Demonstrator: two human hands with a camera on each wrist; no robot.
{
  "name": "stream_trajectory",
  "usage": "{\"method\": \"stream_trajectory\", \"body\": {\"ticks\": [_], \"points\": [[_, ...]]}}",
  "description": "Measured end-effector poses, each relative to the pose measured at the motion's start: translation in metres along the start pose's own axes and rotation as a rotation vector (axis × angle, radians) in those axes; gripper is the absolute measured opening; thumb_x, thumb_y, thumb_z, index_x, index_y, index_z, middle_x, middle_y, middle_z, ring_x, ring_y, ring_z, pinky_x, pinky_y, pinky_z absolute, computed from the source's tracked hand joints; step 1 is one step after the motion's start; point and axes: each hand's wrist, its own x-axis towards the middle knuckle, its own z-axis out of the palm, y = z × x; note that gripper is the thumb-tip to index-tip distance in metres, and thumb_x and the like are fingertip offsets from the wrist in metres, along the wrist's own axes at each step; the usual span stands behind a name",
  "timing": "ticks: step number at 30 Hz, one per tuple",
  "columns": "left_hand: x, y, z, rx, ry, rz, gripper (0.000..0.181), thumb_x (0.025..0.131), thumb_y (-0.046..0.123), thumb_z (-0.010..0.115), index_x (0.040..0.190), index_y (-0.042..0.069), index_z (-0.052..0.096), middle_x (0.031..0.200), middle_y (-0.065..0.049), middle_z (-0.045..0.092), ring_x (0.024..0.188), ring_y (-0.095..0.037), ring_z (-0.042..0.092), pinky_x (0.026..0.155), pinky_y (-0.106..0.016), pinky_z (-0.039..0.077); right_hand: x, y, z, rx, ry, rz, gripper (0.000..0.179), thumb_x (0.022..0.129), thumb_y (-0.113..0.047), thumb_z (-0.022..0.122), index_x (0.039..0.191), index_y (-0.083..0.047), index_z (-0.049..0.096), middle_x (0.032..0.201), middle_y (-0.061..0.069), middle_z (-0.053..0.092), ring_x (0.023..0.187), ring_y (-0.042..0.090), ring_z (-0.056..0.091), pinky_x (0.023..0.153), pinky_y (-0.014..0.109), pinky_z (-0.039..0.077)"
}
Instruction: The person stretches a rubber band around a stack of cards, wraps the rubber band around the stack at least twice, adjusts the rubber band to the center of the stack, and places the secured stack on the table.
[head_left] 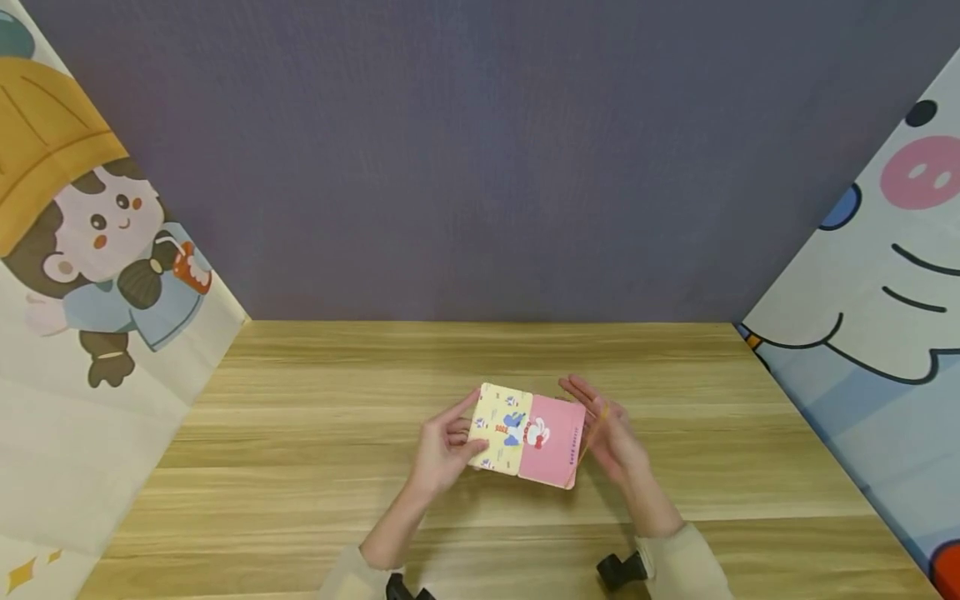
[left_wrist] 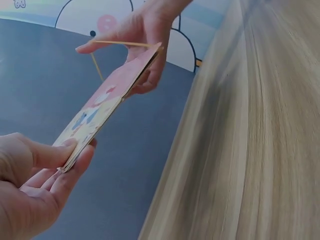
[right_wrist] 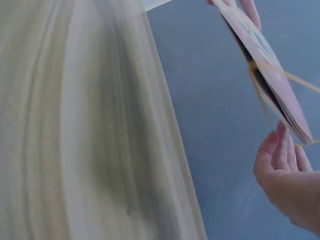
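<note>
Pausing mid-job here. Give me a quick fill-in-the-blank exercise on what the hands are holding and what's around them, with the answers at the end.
1. The left hand grips the booklet by its ____-coloured half.
2. The half nearer the right hand is coloured ____.
3. The thin band is stretched away from the booklet by the ____ hand.
4. The table has a ____-grain surface.

Missing words: yellow; pink; right; wood.
</note>
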Motion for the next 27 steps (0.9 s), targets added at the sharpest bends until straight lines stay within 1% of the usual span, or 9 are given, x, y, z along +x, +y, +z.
{"method": "stream_trajectory", "body": {"ticks": [4, 8, 11, 14, 18, 21, 24, 26, 27], "points": [[-0.003, 0.002, -0.003, 0.019, -0.071, -0.012, 0.065, 0.069, -0.019, 0.061, 0.129, -0.001, 0.042, 0.090, -0.026, 0.062, 0.072, -0.029, 0.063, 0.061, -0.027, 0.056, 0.003, -0.007, -0.002, -0.010, -0.025, 0.021, 0.035, 0.097, -0.009, 0.030, 0.128, 0.000, 0.043, 0.129, 0.010, 0.047, 0.112, 0.027, 0.048, 0.093, 0.036, 0.043], [-0.005, 0.013, -0.007, 0.001, -0.154, -0.033, 0.063, 0.070, -0.019, 0.060, 0.128, -0.005, 0.041, 0.087, -0.026, 0.062, 0.072, -0.032, 0.062, 0.061, -0.029, 0.056, 0.007, -0.012, -0.005, -0.007, -0.059, 0.030, 0.037, 0.096, 0.000, 0.024, 0.129, 0.003, 0.040, 0.130, 0.012, 0.045, 0.111, 0.028, 0.049, 0.095, 0.036, 0.042], [-0.007, 0.023, -0.009, -0.012, -0.211, -0.056, 0.061, 0.071, -0.020, 0.059, 0.128, -0.009, 0.039, 0.086, -0.028, 0.061, 0.071, -0.035, 0.061, 0.060, -0.033, 0.057, 0.010, -0.015, -0.008, 0.042, -0.078, 0.020, 0.039, 0.095, 0.003, 0.022, 0.127, 0.002, 0.044, 0.128, 0.014, 0.046, 0.110, 0.029, 0.050, 0.095, 0.036, 0.042], [-0.008, 0.028, -0.011, -0.011, -0.244, -0.086, 0.060, 0.072, -0.019, 0.058, 0.128, -0.009, 0.038, 0.087, -0.027, 0.061, 0.070, -0.033, 0.062, 0.056, -0.036, 0.056, 0.013, -0.018, -0.010, 0.094, -0.097, 0.020, 0.037, 0.096, 0.002, 0.024, 0.126, 0.002, 0.045, 0.127, 0.015, 0.047, 0.110, 0.030, 0.050, 0.095, 0.036, 0.042], [-0.007, 0.014, -0.016, -0.042, -0.273, -0.105, 0.064, 0.073, -0.016, 0.059, 0.132, -0.003, 0.037, 0.090, -0.025, 0.061, 0.068, -0.029, 0.062, 0.050, -0.038, 0.055, 0.016, -0.023, -0.009, 0.093, -0.145, 0.031, 0.035, 0.096, -0.003, 0.030, 0.128, 0.004, 0.041, 0.129, 0.015, 0.045, 0.112, 0.029, 0.048, 0.098, 0.037, 0.039], [-0.007, 0.003, -0.020, -0.080, -0.308, -0.121, 0.067, 0.073, -0.015, 0.060, 0.134, 0.001, 0.035, 0.092, -0.024, 0.061, 0.069, -0.028, 0.063, 0.050, -0.038, 0.056, 0.019, -0.025, -0.007, 0.083, -0.211, 0.025, 0.034, 0.095, -0.003, 0.037, 0.128, 0.001, 0.043, 0.129, 0.014, 0.045, 0.112, 0.028, 0.048, 0.099, 0.037, 0.037], [-0.008, 0.003, -0.023, -0.110, -0.345, -0.132, 0.067, 0.073, -0.014, 0.060, 0.134, 0.001, 0.035, 0.095, -0.026, 0.060, 0.072, -0.029, 0.064, 0.052, -0.040, 0.056, 0.021, -0.026, -0.004, 0.100, -0.284, 0.012, 0.036, 0.091, -0.003, 0.045, 0.127, 0.000, 0.045, 0.128, 0.013, 0.047, 0.113, 0.027, 0.047, 0.100, 0.036, 0.036], [-0.008, 0.003, -0.024, -0.125, -0.366, -0.127, 0.067, 0.073, -0.014, 0.059, 0.133, -0.001, 0.034, 0.096, -0.027, 0.059, 0.073, -0.030, 0.063, 0.052, -0.042, 0.055, 0.023, -0.026, -0.002, 0.123, -0.319, 0.008, 0.038, 0.090, 0.001, 0.046, 0.127, 0.001, 0.044, 0.128, 0.013, 0.047, 0.115, 0.027, 0.046, 0.101, 0.035, 0.034], [-0.008, 0.003, -0.025, -0.134, -0.376, -0.122, 0.066, 0.074, -0.014, 0.059, 0.133, -0.002, 0.033, 0.096, -0.028, 0.059, 0.073, -0.031, 0.063, 0.052, -0.043, 0.055, 0.023, -0.025, -0.001, 0.141, -0.332, 0.005, 0.037, 0.090, 0.003, 0.044, 0.127, 0.003, 0.043, 0.128, 0.014, 0.047, 0.116, 0.027, 0.045, 0.102, 0.035, 0.032]]}}
